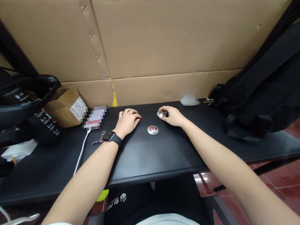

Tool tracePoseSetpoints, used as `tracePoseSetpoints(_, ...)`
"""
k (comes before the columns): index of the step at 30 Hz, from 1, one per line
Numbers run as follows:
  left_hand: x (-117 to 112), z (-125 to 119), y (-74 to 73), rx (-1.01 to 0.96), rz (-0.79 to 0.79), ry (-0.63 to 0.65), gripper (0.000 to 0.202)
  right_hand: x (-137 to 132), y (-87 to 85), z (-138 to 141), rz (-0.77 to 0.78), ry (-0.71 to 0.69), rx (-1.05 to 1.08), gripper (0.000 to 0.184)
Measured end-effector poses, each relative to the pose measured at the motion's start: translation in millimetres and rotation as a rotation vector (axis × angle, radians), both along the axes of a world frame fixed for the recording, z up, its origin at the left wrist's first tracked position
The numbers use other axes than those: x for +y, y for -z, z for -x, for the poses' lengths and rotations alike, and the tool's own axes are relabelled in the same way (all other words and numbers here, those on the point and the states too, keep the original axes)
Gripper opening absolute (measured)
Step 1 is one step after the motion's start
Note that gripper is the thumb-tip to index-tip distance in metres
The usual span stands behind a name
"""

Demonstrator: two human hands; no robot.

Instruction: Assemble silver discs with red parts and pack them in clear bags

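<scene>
My right hand [172, 115] is closed around the side of a shiny round metal piece [161, 113], with the fingers on its far side. On the black desk, between my two hands, lies a silver metal disc [153, 129] with a raised middle and some red on it. My left hand [127, 121] rests on the desk to the left of the disc, its fingers curled inward. A speck of red shows at the left fingertips; what they hold, if anything, is hidden. A black watch is on the left wrist.
A phone [95, 118] on a white cable [82, 152] lies left of my left hand, before an open cardboard box [64, 107]. Black headgear [7, 102] stands far left. Crumpled clear plastic [189, 99] and a black bag [274, 84] sit right. Cardboard walls the back.
</scene>
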State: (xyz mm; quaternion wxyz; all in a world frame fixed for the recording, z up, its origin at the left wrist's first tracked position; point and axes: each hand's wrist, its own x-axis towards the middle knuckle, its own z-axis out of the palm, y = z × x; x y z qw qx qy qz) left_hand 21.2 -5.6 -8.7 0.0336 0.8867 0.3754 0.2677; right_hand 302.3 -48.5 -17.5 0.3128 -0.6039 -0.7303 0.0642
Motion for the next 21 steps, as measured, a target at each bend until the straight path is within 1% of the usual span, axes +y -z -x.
tracePoseSetpoints(4, -2.1, -3.0, -2.1, 0.024, -0.007, -0.01, 0.015, -0.3, -2.4, 0.0, -0.002, -0.01, 0.044, 0.033)
tracePoseSetpoints(8, -1.5, -4.6, 1.6, 0.044, -0.014, -0.022, 0.019, -0.5, -5.6, -1.9, -0.034, -0.017, 0.077, 0.036)
tracePoseSetpoints(12, -0.3, -2.6, 3.9, 0.065, -0.021, -0.008, 0.017, -0.9, -6.3, -3.1, -0.072, -0.024, 0.097, 0.037)
tracePoseSetpoints(16, -0.2, 0.4, 2.9, 0.113, -0.036, -0.022, 0.023, -1.7, -6.4, -2.4, -0.097, -0.025, 0.1, 0.037)
tracePoseSetpoints(21, -1.1, 1.8, 1.1, 0.167, -0.071, -0.06, 0.025, -2.1, -7.8, -1.6, -0.105, -0.021, 0.117, 0.038)
